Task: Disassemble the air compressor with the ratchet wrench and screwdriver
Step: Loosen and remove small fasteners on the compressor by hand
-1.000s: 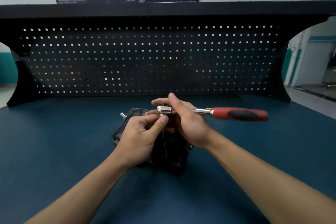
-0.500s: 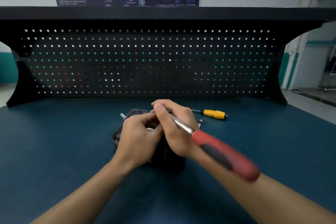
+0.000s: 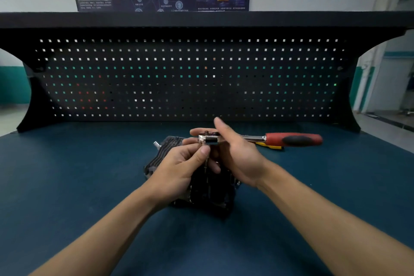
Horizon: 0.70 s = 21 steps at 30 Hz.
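Observation:
The black finned air compressor [image 3: 161,159] stands on the blue bench, mostly hidden behind my hands. Above it is the ratchet wrench [image 3: 291,139], its chrome head over the compressor and its red-and-black handle pointing right. My right hand [image 3: 237,154] holds the wrench at its head, the index finger stretched up. My left hand [image 3: 179,168] pinches the thin extension shaft just under the ratchet head. A yellow-handled screwdriver [image 3: 271,146] lies on the bench behind the wrench handle, mostly covered.
The blue bench top [image 3: 78,186] spreads out on all sides. A black pegboard back panel [image 3: 190,78] rises along the far edge, with a dark shelf on top. A small silver fitting [image 3: 156,144] sticks out at the compressor's far left corner.
The wrench handle has swung from pointing toward me at lower right back to pointing right. It now covers most of the yellow screwdriver. My left hand stayed at the shaft.

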### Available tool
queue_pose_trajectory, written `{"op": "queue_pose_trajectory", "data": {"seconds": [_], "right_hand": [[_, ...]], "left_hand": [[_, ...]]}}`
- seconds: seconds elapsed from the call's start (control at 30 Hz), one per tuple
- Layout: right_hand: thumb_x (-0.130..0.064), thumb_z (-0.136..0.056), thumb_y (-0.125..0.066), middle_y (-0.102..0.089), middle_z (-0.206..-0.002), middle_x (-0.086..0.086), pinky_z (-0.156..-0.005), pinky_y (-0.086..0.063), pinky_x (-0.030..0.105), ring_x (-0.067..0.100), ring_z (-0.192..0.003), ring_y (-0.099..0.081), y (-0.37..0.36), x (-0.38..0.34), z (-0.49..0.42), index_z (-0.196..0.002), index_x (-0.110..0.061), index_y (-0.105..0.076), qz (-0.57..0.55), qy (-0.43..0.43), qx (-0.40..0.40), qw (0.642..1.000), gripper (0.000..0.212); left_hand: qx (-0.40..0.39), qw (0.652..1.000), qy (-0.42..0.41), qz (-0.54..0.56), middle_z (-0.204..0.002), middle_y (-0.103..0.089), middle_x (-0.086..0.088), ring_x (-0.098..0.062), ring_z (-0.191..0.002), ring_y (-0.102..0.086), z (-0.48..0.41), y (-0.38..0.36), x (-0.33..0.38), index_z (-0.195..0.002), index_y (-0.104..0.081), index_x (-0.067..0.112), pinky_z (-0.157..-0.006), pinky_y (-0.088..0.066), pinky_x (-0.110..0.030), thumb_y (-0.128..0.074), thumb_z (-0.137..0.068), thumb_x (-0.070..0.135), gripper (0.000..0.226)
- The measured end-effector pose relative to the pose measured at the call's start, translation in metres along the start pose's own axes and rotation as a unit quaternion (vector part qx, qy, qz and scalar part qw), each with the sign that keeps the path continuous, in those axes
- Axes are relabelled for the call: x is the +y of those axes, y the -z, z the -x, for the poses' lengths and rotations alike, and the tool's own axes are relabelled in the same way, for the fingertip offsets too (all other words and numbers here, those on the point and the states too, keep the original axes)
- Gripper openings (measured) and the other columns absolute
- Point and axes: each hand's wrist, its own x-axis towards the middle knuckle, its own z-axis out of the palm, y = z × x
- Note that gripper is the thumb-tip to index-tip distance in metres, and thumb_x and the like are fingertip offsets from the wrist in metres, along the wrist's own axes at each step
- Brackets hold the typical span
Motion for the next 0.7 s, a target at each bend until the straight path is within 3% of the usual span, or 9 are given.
{"op": "queue_pose_trajectory", "data": {"seconds": [0.07, 0.17, 0.3, 0.37, 0.47, 0.53, 0.57, 0.63, 0.7], "right_hand": [[-0.052, -0.099, -0.041, -0.065, -0.099, 0.029, -0.048, -0.036, 0.027, 0.016, -0.047, -0.046, -0.005, 0.005, 0.001, -0.118, -0.007, -0.066, 0.028, 0.05, 0.065, 0.996, 0.055], [-0.047, -0.098, -0.043, -0.063, -0.074, 0.004, -0.056, -0.046, 0.028, 0.01, -0.059, -0.057, -0.017, 0.015, 0.004, -0.103, -0.01, -0.069, 0.143, 0.161, 0.183, 0.959, 0.046], [-0.054, -0.096, -0.036, -0.068, -0.08, -0.012, -0.078, -0.052, 0.043, 0.009, -0.083, -0.064, -0.024, 0.019, 0.011, -0.093, -0.027, -0.064, 0.372, 0.241, 0.268, 0.855, 0.039], [-0.051, -0.097, -0.034, -0.065, -0.085, -0.017, -0.085, -0.046, 0.039, 0.006, -0.091, -0.059, -0.027, 0.015, 0.011, -0.09, -0.029, -0.063, 0.43, 0.258, 0.281, 0.818, 0.038], [-0.048, -0.098, -0.032, -0.065, -0.087, -0.016, -0.086, -0.039, 0.035, 0.007, -0.095, -0.055, -0.032, 0.009, 0.009, -0.086, -0.027, -0.063, 0.479, 0.256, 0.279, 0.792, 0.04], [-0.04, -0.1, -0.04, -0.067, -0.087, -0.01, -0.083, -0.046, 0.039, 0.012, -0.091, -0.059, -0.035, 0.009, 0.006, -0.09, -0.019, -0.067, 0.441, 0.255, 0.251, 0.823, 0.036], [-0.036, -0.099, -0.043, -0.069, -0.088, -0.006, -0.082, -0.049, 0.041, 0.016, -0.09, -0.062, -0.036, 0.009, 0.005, -0.092, -0.015, -0.068, 0.389, 0.253, 0.232, 0.855, 0.033], [-0.03, -0.1, -0.048, -0.072, -0.096, 0.004, -0.084, -0.055, 0.042, 0.022, -0.091, -0.068, -0.037, 0.009, 0.002, -0.096, -0.011, -0.07, 0.229, 0.223, 0.191, 0.928, 0.029], [-0.027, -0.105, -0.047, -0.073, -0.108, 0.012, -0.078, -0.058, 0.033, 0.021, -0.088, -0.069, -0.033, 0.004, 0.0, -0.103, -0.01, -0.069, 0.05, 0.153, 0.132, 0.978, 0.028]], "left_hand": [[0.026, 0.999, -0.027, -0.038, -0.083, -0.073, -0.007, -0.017, -0.081, -0.07, -0.002, -0.004, -0.002, -0.084, -0.074, 0.004, -0.074, -0.054, -0.024, -0.052, -0.095, 0.036, 0.041], [0.041, 0.995, -0.054, -0.067, -0.087, -0.075, -0.011, -0.017, -0.082, -0.07, -0.003, -0.009, -0.002, -0.095, -0.074, 0.005, -0.074, -0.056, -0.029, -0.055, -0.096, 0.03, 0.032], [0.086, 0.985, -0.098, -0.115, -0.085, -0.077, 0.0, -0.009, -0.079, -0.071, 0.001, -0.016, -0.005, -0.093, -0.077, 0.015, -0.068, -0.053, -0.02, -0.056, -0.101, 0.014, 0.023], [0.122, 0.979, -0.103, -0.129, -0.081, -0.076, -0.001, -0.015, -0.075, -0.071, 0.001, -0.019, -0.011, -0.088, -0.076, 0.019, -0.066, -0.056, -0.03, -0.057, -0.101, 0.012, 0.024], [0.179, 0.971, -0.098, -0.122, -0.068, -0.071, -0.002, -0.011, -0.062, -0.064, 0.002, -0.027, -0.015, -0.071, -0.071, 0.024, -0.057, -0.051, -0.032, -0.054, -0.099, 0.032, 0.034], [0.202, 0.968, -0.108, -0.102, -0.063, -0.07, 0.004, -0.005, -0.058, -0.062, 0.004, -0.033, -0.014, -0.065, -0.068, 0.029, -0.054, -0.047, -0.021, -0.05, -0.096, 0.043, 0.039], [0.206, 0.967, -0.115, -0.1, -0.064, -0.07, 0.007, -0.004, -0.059, -0.062, 0.005, -0.033, -0.015, -0.066, -0.069, 0.031, -0.054, -0.046, -0.018, -0.053, -0.098, 0.036, 0.036], [0.201, 0.97, -0.11, -0.087, -0.071, -0.073, 0.004, -0.008, -0.067, -0.067, 0.004, -0.032, -0.016, -0.078, -0.074, 0.024, -0.06, -0.05, -0.023, -0.06, -0.099, 0.018, 0.026], [0.181, 0.978, -0.088, -0.052, -0.067, -0.069, -0.004, -0.009, -0.064, -0.062, 0.003, -0.029, -0.014, -0.083, -0.072, 0.011, -0.06, -0.048, -0.025, -0.061, -0.098, 0.022, 0.021]]}}
